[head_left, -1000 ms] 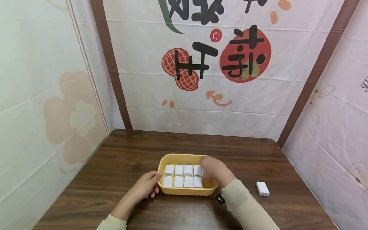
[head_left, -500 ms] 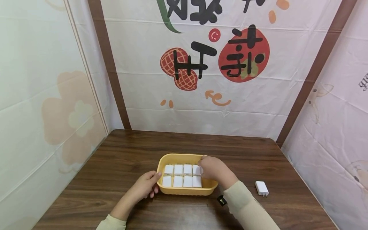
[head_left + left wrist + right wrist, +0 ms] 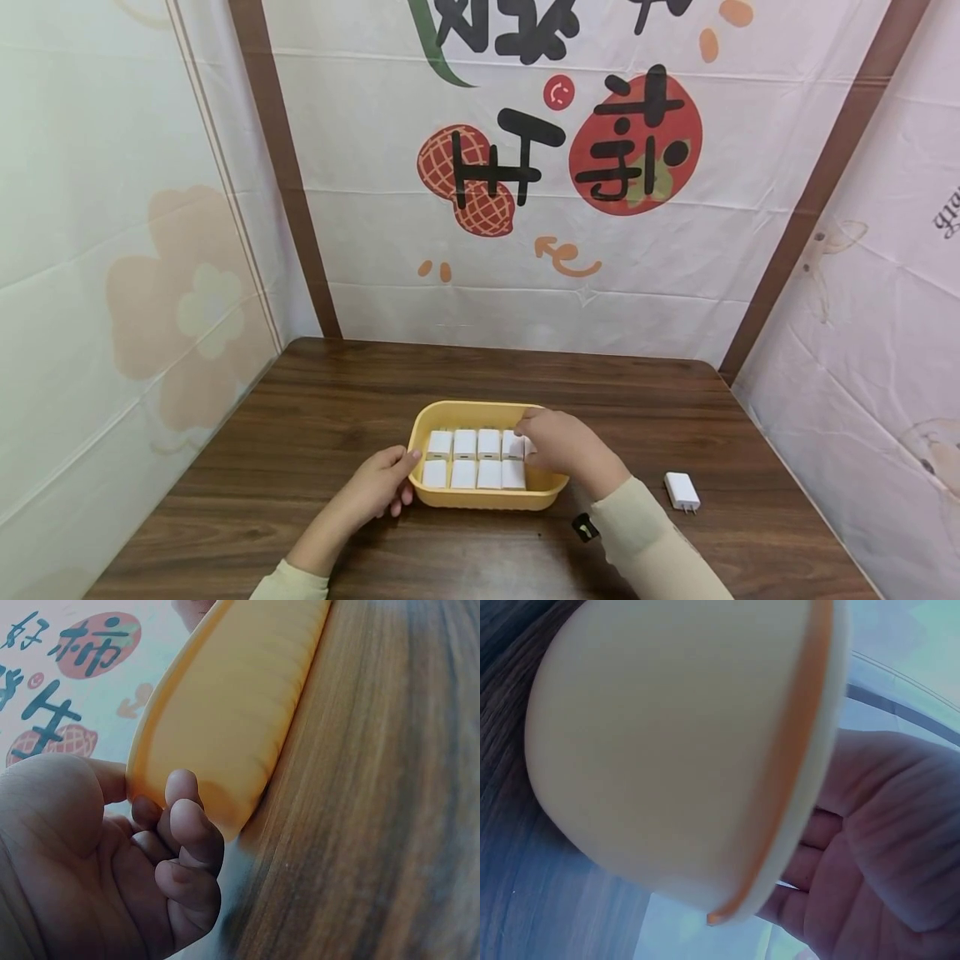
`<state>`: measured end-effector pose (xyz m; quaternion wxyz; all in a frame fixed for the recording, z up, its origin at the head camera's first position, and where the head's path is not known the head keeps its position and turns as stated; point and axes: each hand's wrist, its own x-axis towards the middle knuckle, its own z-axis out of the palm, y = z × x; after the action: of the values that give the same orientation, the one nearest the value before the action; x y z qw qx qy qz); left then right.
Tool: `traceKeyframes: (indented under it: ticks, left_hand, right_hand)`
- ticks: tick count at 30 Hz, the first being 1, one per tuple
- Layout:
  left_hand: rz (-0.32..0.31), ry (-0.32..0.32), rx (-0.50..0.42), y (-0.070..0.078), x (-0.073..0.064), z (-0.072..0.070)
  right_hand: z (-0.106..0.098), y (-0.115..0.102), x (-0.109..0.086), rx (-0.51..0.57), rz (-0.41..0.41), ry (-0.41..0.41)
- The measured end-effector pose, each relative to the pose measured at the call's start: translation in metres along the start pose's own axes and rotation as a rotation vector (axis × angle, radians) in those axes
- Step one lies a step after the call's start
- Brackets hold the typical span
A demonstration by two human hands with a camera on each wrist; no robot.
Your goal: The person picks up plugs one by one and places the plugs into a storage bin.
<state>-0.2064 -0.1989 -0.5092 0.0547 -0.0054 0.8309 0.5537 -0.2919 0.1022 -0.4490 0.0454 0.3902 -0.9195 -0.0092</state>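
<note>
A yellow plastic basket (image 3: pixel 487 500) stands on the wooden table, with white charger plugs (image 3: pixel 465 443) lying in two rows inside it. My left hand (image 3: pixel 382 479) grips the basket's left end, thumb over the rim and fingers underneath its outer side. In the left wrist view, that hand (image 3: pixel 127 855) has its fingers curled below the rim. My right hand (image 3: pixel 566 446) reaches into the basket's right end and holds another white charger (image 3: pixel 531 444) at the end of the back row. In the right wrist view, the basket wall (image 3: pixel 667 750) hides that hand's fingertips.
One more white charger (image 3: pixel 682 492) lies on the brown table (image 3: pixel 360 367) to the right of the basket, prongs toward me. A printed cloth (image 3: pixel 450 317) hangs behind the table, with pale cloths on both sides.
My right wrist has shifted slightly right and the fingers have lifted a little, so more of the charger beneath shows. My left hand and the basket have stayed about where they were.
</note>
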Motion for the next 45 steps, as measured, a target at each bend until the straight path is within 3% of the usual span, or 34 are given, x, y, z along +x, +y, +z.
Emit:
traceKeyframes:
  ticks: [14,28,35,45]
  left_hand:
    - [-0.009,0.003,-0.004,0.000,-0.001,0.001]
    - [0.003,0.013,0.017,0.001,0.000,0.001]
    - [-0.005,0.010,-0.001,0.000,0.001,0.000]
    - [-0.002,0.009,-0.001,-0.001,0.000,0.000]
  right_hand:
    - [-0.005,-0.008,-0.012,0.046,0.041,-0.008]
    - [-0.010,-0.003,-0.029,0.009,0.008,0.031]
    - [-0.016,0.001,-0.040,0.038,0.045,0.018]
    - [-0.018,0.005,-0.053,0.003,0.022,0.082]
